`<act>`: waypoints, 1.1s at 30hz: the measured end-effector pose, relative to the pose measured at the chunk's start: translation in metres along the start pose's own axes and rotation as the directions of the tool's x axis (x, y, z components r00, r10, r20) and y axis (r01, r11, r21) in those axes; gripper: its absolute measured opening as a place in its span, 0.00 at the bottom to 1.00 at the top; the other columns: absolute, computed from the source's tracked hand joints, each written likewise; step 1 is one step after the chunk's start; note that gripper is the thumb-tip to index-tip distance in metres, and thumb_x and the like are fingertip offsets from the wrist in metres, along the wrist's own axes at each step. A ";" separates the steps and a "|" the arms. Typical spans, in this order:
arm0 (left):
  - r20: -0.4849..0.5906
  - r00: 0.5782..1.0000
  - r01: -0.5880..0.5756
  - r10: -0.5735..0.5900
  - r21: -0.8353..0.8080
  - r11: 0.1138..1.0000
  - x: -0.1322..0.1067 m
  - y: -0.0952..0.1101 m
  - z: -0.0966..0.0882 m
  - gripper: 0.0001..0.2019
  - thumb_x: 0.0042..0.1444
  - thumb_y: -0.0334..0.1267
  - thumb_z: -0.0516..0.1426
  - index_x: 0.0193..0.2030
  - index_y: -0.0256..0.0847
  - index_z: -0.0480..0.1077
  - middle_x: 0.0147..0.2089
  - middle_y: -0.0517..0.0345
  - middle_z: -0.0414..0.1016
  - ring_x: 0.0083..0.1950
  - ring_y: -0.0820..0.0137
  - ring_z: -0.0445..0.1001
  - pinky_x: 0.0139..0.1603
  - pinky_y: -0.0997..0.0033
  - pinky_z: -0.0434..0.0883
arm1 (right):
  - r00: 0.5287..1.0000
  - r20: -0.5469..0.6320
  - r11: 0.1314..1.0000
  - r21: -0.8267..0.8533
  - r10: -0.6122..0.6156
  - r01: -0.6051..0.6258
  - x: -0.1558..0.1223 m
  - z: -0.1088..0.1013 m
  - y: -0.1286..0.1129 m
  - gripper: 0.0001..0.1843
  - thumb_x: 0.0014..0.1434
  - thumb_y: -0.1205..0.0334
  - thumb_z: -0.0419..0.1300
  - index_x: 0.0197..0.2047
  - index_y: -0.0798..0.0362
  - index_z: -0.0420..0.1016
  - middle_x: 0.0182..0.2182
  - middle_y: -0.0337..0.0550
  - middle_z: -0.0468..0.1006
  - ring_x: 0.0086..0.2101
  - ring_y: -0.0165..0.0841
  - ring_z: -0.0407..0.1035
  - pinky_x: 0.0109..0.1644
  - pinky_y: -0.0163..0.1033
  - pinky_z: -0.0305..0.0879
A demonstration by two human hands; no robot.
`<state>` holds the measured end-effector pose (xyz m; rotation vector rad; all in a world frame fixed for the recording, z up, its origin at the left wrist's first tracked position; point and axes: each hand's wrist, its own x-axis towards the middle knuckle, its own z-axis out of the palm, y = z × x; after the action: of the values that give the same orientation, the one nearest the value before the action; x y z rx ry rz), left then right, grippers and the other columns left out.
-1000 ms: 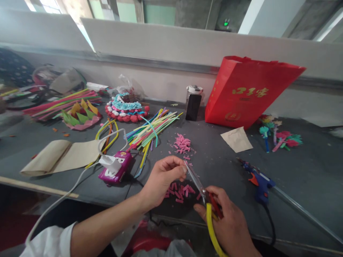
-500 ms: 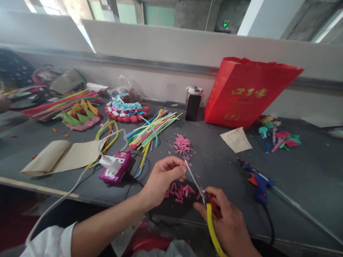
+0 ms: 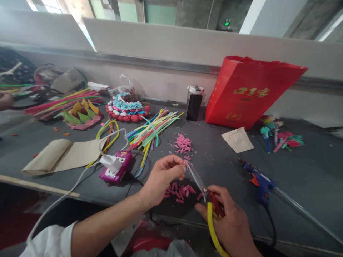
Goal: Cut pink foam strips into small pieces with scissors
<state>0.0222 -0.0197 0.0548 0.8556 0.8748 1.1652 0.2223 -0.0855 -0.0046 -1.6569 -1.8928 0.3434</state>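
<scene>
My right hand [image 3: 227, 217] is wrapped round the handles of a pair of scissors [image 3: 197, 180], one handle red and the other covered in yellow. Their blades point up and left, with the tips at the fingertips of my left hand [image 3: 166, 176]. Thumb and forefinger of the left hand pinch a small pink piece [image 3: 185, 163], mostly hidden by the fingers. Just beyond lies a heap of small pink clippings [image 3: 182, 143]. Short pink strips [image 3: 180, 192] lie under and beside my left hand on the dark table.
A purple power strip [image 3: 116, 167] with a white plug sits left of my forearm; coloured strips [image 3: 154, 128] lie behind it. On the right are a blue glue gun [image 3: 261, 184], brown paper [image 3: 238, 140] and a red bag [image 3: 252, 94]. A phone [image 3: 194, 107] leans on a bottle. Another person's hand [image 3: 5, 100] is far left.
The scissor blades look slightly more apart than before. Both my hands stay in nearly the same place. At far left, the other person's hand has shifted, and a pale stick shows above it.
</scene>
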 end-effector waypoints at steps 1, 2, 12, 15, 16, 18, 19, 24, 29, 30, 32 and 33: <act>-0.003 1.000 -0.009 0.009 0.006 1.000 0.000 0.000 0.000 0.03 0.49 0.33 0.63 0.29 0.38 0.73 0.23 0.63 0.70 0.26 0.77 0.65 0.31 0.76 0.64 | 1.000 0.005 1.000 -0.002 0.004 -0.004 0.000 0.000 -0.001 0.21 0.55 0.42 0.62 0.46 0.46 0.66 0.31 0.38 0.80 0.30 0.36 0.77 0.33 0.37 0.71; -0.006 1.000 -0.018 0.018 0.013 1.000 0.000 0.001 0.000 0.02 0.49 0.32 0.63 0.29 0.38 0.73 0.23 0.63 0.70 0.26 0.76 0.65 0.32 0.76 0.63 | 1.000 0.008 1.000 -0.007 0.007 -0.006 0.000 0.000 -0.002 0.21 0.55 0.42 0.61 0.46 0.45 0.67 0.31 0.38 0.80 0.30 0.36 0.77 0.33 0.37 0.71; 0.025 0.999 0.023 -0.025 0.073 0.997 0.002 0.002 -0.002 0.02 0.48 0.32 0.61 0.28 0.37 0.71 0.23 0.63 0.69 0.24 0.76 0.65 0.30 0.75 0.61 | 0.999 0.039 1.000 0.023 0.002 -0.003 0.002 0.000 0.003 0.20 0.54 0.43 0.64 0.44 0.46 0.69 0.30 0.37 0.81 0.30 0.36 0.78 0.32 0.36 0.71; 0.031 0.999 0.035 -0.038 0.079 0.996 0.002 0.003 -0.003 0.02 0.47 0.31 0.61 0.29 0.37 0.71 0.24 0.64 0.69 0.24 0.77 0.65 0.30 0.75 0.62 | 0.999 0.036 1.000 0.028 0.000 -0.001 0.001 0.000 0.003 0.20 0.55 0.43 0.63 0.44 0.45 0.68 0.30 0.36 0.81 0.30 0.35 0.78 0.32 0.35 0.71; 0.033 0.998 0.042 -0.045 0.076 0.996 0.002 0.003 -0.003 0.03 0.47 0.31 0.61 0.29 0.37 0.71 0.24 0.64 0.69 0.25 0.77 0.65 0.30 0.76 0.62 | 1.000 0.031 1.000 0.027 -0.002 0.001 0.001 0.000 0.003 0.20 0.55 0.43 0.63 0.44 0.45 0.68 0.29 0.35 0.81 0.29 0.34 0.78 0.32 0.35 0.71; 0.042 0.997 0.055 -0.057 0.064 0.996 0.002 0.003 -0.002 0.04 0.46 0.31 0.62 0.29 0.37 0.71 0.24 0.64 0.70 0.25 0.77 0.66 0.30 0.75 0.63 | 1.000 0.025 1.000 0.020 -0.008 0.008 0.001 -0.001 0.002 0.19 0.55 0.43 0.63 0.43 0.45 0.68 0.29 0.34 0.80 0.28 0.33 0.77 0.31 0.34 0.71; 0.045 0.997 0.064 -0.066 0.056 0.996 0.002 0.003 -0.002 0.04 0.46 0.31 0.62 0.29 0.37 0.71 0.24 0.64 0.70 0.25 0.77 0.66 0.30 0.75 0.63 | 1.000 0.024 1.000 0.014 -0.011 0.011 0.001 -0.001 0.002 0.19 0.55 0.43 0.63 0.43 0.45 0.68 0.29 0.34 0.80 0.28 0.33 0.77 0.31 0.34 0.71; 0.047 0.993 0.104 -0.105 0.011 0.994 0.003 0.002 -0.002 0.04 0.45 0.30 0.62 0.29 0.37 0.71 0.25 0.63 0.70 0.23 0.77 0.67 0.28 0.75 0.63 | 1.000 0.027 1.000 -0.022 0.005 -0.004 0.002 -0.001 0.002 0.21 0.54 0.43 0.64 0.44 0.45 0.68 0.30 0.36 0.81 0.30 0.35 0.78 0.31 0.35 0.71; 0.053 0.993 0.109 -0.108 -0.011 0.994 0.002 0.000 -0.002 0.03 0.46 0.31 0.62 0.29 0.37 0.71 0.24 0.63 0.70 0.23 0.77 0.68 0.27 0.76 0.64 | 1.000 0.008 0.997 -0.075 0.003 -0.002 0.002 -0.002 0.001 0.21 0.53 0.43 0.63 0.45 0.45 0.68 0.31 0.36 0.81 0.30 0.36 0.78 0.31 0.36 0.70; 0.056 0.992 0.111 -0.110 -0.012 0.994 0.002 0.000 -0.002 0.03 0.46 0.31 0.62 0.29 0.37 0.71 0.24 0.63 0.70 0.23 0.77 0.68 0.27 0.76 0.64 | 1.000 0.007 0.997 -0.083 0.003 -0.002 0.002 -0.002 0.001 0.21 0.54 0.43 0.63 0.45 0.45 0.68 0.30 0.36 0.81 0.29 0.36 0.78 0.31 0.36 0.70; 0.058 0.991 0.118 -0.117 -0.011 0.993 0.002 -0.001 -0.001 0.03 0.47 0.31 0.61 0.29 0.37 0.70 0.24 0.63 0.69 0.23 0.77 0.68 0.26 0.77 0.63 | 1.000 -0.003 0.995 -0.098 0.000 0.000 0.002 -0.002 0.000 0.21 0.54 0.41 0.62 0.45 0.45 0.68 0.29 0.35 0.80 0.28 0.35 0.77 0.30 0.36 0.70; 0.057 0.991 0.122 -0.121 -0.008 0.993 0.001 -0.001 -0.001 0.03 0.47 0.31 0.61 0.29 0.37 0.70 0.24 0.63 0.69 0.23 0.77 0.68 0.26 0.77 0.63 | 1.000 -0.009 0.994 -0.106 -0.003 0.002 0.002 -0.002 0.000 0.22 0.54 0.41 0.62 0.44 0.45 0.69 0.28 0.35 0.80 0.27 0.35 0.77 0.29 0.36 0.69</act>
<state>0.0217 -0.0184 0.0530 0.8113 0.8618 1.0349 0.2231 -0.0835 -0.0026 -1.7213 -1.9361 0.2382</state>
